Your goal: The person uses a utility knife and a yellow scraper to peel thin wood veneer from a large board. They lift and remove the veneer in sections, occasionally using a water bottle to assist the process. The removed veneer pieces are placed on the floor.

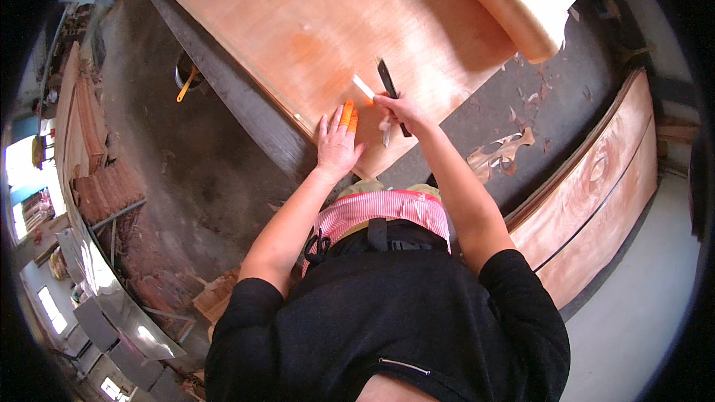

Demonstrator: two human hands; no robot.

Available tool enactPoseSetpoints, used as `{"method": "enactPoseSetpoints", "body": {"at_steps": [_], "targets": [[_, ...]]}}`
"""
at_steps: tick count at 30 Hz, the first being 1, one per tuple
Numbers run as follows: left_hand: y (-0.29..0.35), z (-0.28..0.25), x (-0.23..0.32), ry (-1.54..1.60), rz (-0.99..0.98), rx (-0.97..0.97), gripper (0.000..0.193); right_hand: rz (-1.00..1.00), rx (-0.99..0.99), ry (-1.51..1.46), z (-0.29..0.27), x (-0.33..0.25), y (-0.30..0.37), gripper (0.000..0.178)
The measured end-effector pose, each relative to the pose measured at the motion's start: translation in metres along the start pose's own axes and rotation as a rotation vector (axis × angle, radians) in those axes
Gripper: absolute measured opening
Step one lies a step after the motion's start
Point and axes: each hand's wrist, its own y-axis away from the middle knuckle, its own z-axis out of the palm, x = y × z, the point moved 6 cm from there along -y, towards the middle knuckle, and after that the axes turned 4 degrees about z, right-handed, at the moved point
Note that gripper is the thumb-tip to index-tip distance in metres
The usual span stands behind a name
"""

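- A person in a black top and a pink striped apron (387, 212) leans over a large sheet of reddish wood veneer (298, 22) lying on a dark, low workbench (246, 100).
- The left hand (337, 143) lies flat on the veneer near its front edge, fingers together and pointing away; two fingertips (348, 113) wear orange covers.
- The right hand (402, 110) is closed around a dark-handled knife (389, 83), which slants up and away across the sheet. It also pinches a thin white strip (364, 87) that pokes out to the upper left, just beside the blade.
- A rolled-up pale veneer sheet (514, 0) rests across the far right corner of the flat sheet.
- The floor is dark concrete, littered with torn veneer scraps (500, 156) to the right of the bench.
- More veneer sheets (596, 193) lie stacked along the right side, showing a swirling grain.
- On the left stand piles of wood strips (104, 190) and a round pot with an orange-handled tool (188, 82) near the bench.
- Bright windows (22, 160) light the far left edge of the workshop.
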Motion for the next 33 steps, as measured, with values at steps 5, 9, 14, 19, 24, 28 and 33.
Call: {"method": "enactPoseSetpoints", "body": {"at_steps": [5,9,14,19,24,28,33], "targets": [[-0.003,-0.001,-0.005,0.05,-0.01,0.034,0.066,0.082,0.177,0.089,-0.016,0.023,-0.008,0.018],[-0.025,-0.003,-0.007,0.218,0.027,0.176,0.063,0.08,0.183,0.13,-0.014,0.019,-0.006,0.019],[-0.046,-0.004,0.005,-0.028,0.104,-0.009,0.061,0.101,0.102,0.171,-0.013,0.011,0.011,0.022],[-0.049,-0.001,0.006,-0.147,0.098,-0.105,0.065,0.064,0.07,0.469,-0.029,0.0,0.001,0.021],[-0.055,-0.005,0.01,-0.202,0.097,-0.159,0.064,0.118,-0.08,0.647,-0.082,-0.023,-0.004,0.024],[-0.055,-0.004,0.006,-0.191,0.069,-0.163,0.067,-0.047,-0.118,0.053,-0.095,-0.033,0.052,0.024],[-0.047,0.006,-0.035,0.301,0.144,-0.009,0.069,-0.29,0.127,-0.35,-0.122,0.026,0.129,0.019]]}}
